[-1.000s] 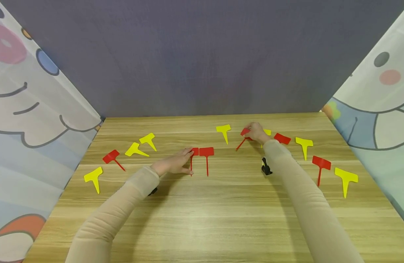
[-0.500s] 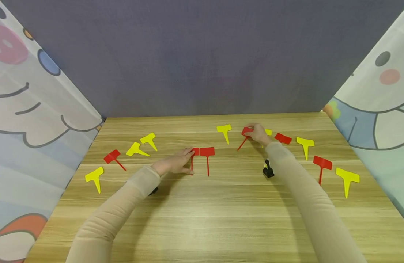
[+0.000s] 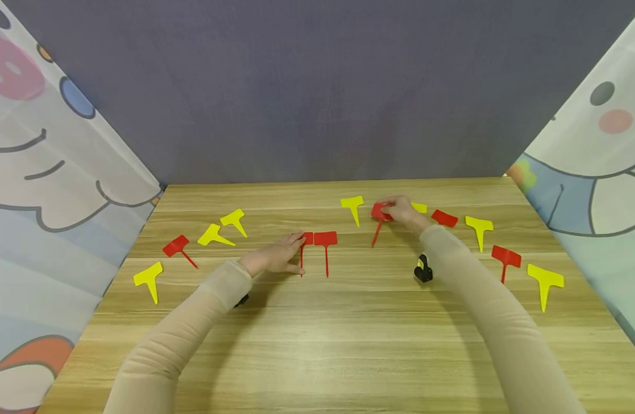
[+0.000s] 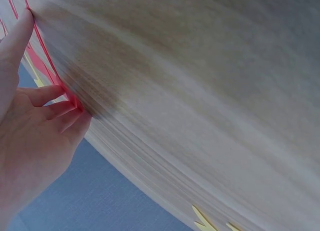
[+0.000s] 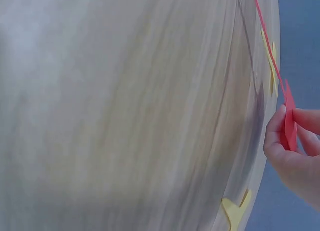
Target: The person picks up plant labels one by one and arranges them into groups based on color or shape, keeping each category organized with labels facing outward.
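Note:
A red T-shaped plant label (image 3: 308, 237) lies flat on the table under my left hand (image 3: 277, 256). The fingertips press its head and the thumb touches the lower end of its stem, as the left wrist view also shows. Right beside it lies another red plant label (image 3: 325, 238), stem toward me. My right hand (image 3: 404, 211) pinches a third red plant label (image 3: 377, 212) by its head, between thumb and fingers. In the right wrist view this label (image 5: 290, 123) is off the table, its shadow falling on the wood.
A yellow plant label (image 3: 354, 207) lies left of my right hand; another (image 3: 419, 207) is partly hidden behind it. More red (image 3: 444, 218) and yellow labels (image 3: 479, 229) spread right, and others (image 3: 176, 245) left. A dark panel (image 3: 317, 92) closes the table's back edge.
My right hand has shifted slightly left with the red plant label, whose stem has swung to point more toward me. My left hand stays in place.

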A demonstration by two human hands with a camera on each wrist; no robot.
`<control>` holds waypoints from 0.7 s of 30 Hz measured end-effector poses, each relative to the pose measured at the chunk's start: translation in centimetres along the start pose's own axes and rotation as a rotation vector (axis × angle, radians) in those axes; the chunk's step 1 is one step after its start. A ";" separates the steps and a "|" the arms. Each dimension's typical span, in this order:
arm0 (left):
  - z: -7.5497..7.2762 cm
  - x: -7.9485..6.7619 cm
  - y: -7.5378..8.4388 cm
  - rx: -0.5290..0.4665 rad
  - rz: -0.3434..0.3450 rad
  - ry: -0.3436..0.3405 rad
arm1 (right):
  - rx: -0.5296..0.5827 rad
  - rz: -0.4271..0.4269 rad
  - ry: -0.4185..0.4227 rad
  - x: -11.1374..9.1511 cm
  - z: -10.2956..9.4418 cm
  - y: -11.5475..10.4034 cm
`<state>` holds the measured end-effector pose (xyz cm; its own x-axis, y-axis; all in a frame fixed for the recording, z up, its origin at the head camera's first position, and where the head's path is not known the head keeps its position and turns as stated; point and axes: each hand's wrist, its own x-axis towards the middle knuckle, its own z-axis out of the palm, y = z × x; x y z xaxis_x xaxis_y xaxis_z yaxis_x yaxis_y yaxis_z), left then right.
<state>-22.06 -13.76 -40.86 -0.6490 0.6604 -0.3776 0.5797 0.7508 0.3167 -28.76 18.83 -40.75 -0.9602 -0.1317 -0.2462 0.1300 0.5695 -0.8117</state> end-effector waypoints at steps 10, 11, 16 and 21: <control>0.1 0.1 0.0 -0.004 -0.001 -0.003 | 0.063 0.005 -0.060 -0.4 1.3 -0.4; 0.1 0.1 0.0 -0.003 0.000 -0.002 | 0.062 0.005 -0.069 -0.5 1.5 -0.5; 0.2 0.1 0.0 0.004 0.004 0.005 | -0.029 -0.003 -0.079 -0.7 2.1 -1.0; 0.2 0.1 0.0 0.012 0.001 0.006 | 0.007 0.009 -0.125 -0.8 2.7 -1.4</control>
<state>-22.07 -13.72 -41.06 -0.6517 0.6610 -0.3719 0.5861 0.7502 0.3062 -27.46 15.90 -40.82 -0.9207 -0.2271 -0.3174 0.1405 0.5659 -0.8124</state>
